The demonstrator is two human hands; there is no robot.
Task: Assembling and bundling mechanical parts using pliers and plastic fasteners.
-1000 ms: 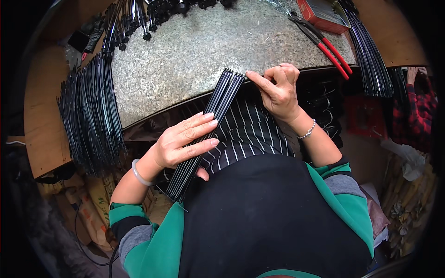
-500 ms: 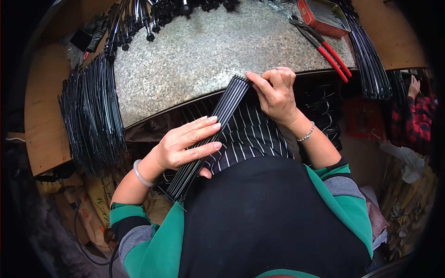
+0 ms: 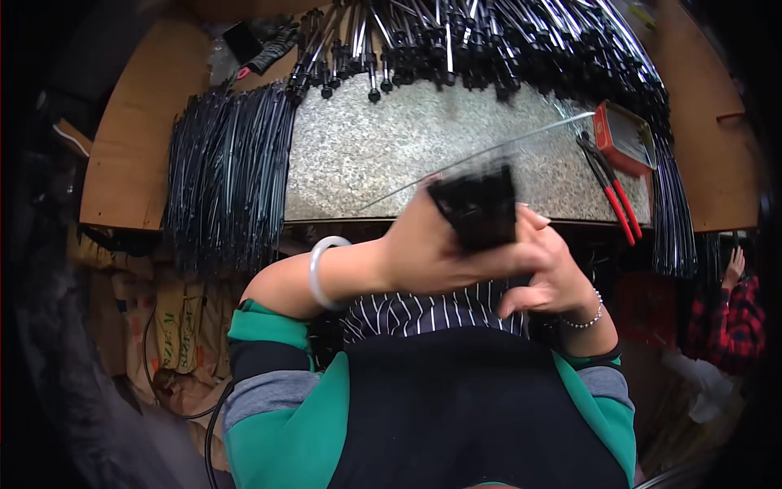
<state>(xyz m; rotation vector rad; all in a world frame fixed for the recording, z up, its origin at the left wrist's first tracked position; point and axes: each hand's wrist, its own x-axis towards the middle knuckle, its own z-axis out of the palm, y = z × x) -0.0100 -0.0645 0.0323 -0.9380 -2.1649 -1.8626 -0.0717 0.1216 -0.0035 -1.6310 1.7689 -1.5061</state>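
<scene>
My left hand (image 3: 428, 244) is closed around a bundle of thin black rods (image 3: 476, 204), raised in front of the bench edge. The bundle's end points up toward me, blurred by motion. Just right of it, my right hand (image 3: 562, 265) is close against the left one. Some of its fingers are curled and partly hidden, so its hold on the bundle cannot be made out. A long thin grey rod (image 3: 505, 147) runs slantwise behind the left fingertips toward the right. Whether that hand grips it is unclear.
Black rods (image 3: 228, 179) hang over the left bench edge; others (image 3: 672, 208) hang at right. Rods with black end pieces (image 3: 448, 49) cover the back of the speckled bench top (image 3: 342, 155). Red-handled pliers (image 3: 615, 196) lie beside a red box (image 3: 623, 138). Another person's hand (image 3: 735, 265) shows far right.
My left hand has swung the bundle from a slant across my lap to end-on toward me, farther right. My right hand has moved lower and right. The long thin rod now shows.
</scene>
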